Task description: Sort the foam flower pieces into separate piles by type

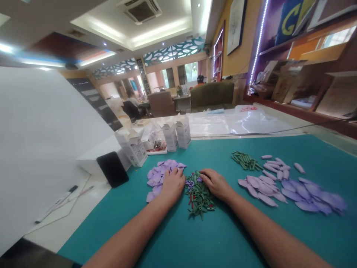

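Observation:
A heap of small green plastic leaf-like pieces [200, 199], mixed with a few purple rings and red bits, lies on the teal mat between my hands. My left hand [173, 185] rests along the heap's left side, fingers stretched forward. Just beyond and left of it is a pile of light purple petal pieces [156, 175], partly covered by that hand. On the heap's upper right edge sits my right hand [216, 183], its thumb and fingers apart and slightly bent, touching the pieces. Neither hand visibly lifts anything.
Right of my hands lie green sticks [245, 160], pale pink pods [276, 166], pale pink petals [260, 188] and purple petals [312, 195]. White boxes [135, 147] and a black tablet-like object [112, 169] stand at the left. Plastic sheeting [228, 121] covers the table behind.

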Demonstrator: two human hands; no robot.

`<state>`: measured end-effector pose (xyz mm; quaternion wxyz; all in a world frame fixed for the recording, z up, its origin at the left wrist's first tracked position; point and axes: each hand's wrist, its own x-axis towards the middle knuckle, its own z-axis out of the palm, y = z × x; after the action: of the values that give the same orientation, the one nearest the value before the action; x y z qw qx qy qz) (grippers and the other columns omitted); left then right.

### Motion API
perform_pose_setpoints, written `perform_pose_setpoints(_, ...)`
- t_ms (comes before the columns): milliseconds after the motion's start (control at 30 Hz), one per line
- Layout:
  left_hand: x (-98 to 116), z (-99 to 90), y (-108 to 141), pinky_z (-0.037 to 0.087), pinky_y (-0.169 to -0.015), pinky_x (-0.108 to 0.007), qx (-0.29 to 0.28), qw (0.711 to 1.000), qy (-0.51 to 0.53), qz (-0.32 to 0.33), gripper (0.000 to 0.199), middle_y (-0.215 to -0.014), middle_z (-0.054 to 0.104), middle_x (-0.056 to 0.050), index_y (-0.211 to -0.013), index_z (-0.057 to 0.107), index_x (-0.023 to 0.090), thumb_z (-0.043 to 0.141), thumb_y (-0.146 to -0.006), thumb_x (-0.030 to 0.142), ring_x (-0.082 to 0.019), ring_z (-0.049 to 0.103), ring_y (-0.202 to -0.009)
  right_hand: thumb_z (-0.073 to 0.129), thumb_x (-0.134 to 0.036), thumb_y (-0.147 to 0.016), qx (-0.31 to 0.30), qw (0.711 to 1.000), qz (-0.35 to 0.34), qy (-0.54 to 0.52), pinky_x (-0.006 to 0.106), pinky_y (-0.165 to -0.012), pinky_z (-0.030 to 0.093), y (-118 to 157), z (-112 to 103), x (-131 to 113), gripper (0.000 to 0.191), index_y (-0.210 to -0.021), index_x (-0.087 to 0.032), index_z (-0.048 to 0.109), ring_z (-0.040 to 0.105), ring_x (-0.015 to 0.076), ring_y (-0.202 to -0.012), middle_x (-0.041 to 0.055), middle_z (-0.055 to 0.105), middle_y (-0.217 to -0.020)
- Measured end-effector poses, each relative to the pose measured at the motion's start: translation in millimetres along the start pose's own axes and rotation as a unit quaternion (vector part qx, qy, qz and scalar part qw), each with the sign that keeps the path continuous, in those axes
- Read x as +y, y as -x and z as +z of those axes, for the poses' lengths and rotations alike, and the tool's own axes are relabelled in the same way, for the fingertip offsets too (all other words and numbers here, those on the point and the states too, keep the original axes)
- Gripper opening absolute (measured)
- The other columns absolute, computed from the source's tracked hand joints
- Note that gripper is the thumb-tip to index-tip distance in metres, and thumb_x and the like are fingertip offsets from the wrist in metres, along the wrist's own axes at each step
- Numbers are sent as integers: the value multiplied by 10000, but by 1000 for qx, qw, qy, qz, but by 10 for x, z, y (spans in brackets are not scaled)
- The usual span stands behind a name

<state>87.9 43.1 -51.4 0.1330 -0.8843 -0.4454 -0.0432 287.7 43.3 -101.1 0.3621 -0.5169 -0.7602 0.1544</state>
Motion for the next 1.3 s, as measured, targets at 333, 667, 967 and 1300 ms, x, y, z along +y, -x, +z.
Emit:
perform_pose_setpoints(333, -399, -209, 124, 367, -943, -397, 24, 994, 100, -41, 354, -1302, 539, -89, -1269, 515, 227, 422, -936, 304, -239, 449, -1188, 362, -387, -912, 11, 999, 24, -30, 415, -938, 444, 6, -33, 15, 372, -1081, -174, 616, 591, 249, -1049, 120, 656, -1112)
perform_pose_setpoints(667, -885, 327, 773, 171, -1011, -679, -47, 988, 146, -32, 999, -1541, 195, -153, -1474, 166, 300, 594, -669, 709, -418, 154, -1375, 634, -558, -739, -74, 992, -64, 81, 500, -1080, 280, 166, -149, -565, 782, -1400, -216, 391, 312, 318, -1343, 143, 390, -1447)
perform_pose_setpoints(967, -857, 414, 418, 238, -1020, -580, 59, 991, 118, -13, 593, -1430, 431, -105, -1314, 481, 267, 569, -796, 541, -358, 315, -1315, 545, -459, -853, -180, 950, -170, 191, 561, -1085, 180, 503, 101, -857, 464, -1287, -303, 490, 324, 304, -1324, 81, 453, -1400)
perform_pose_setpoints(1300, -405, -37, 582, 323, -860, -441, 63, 991, 98, 71, 114, -977, 609, -62, -797, 612, 195, 553, -827, 287, -257, 496, -988, 565, -332, -862, -67, 971, -138, 185, 503, -1078, 232, 352, 128, -698, 372, -1228, -267, 556, 412, 268, -1256, 77, 548, -1311)
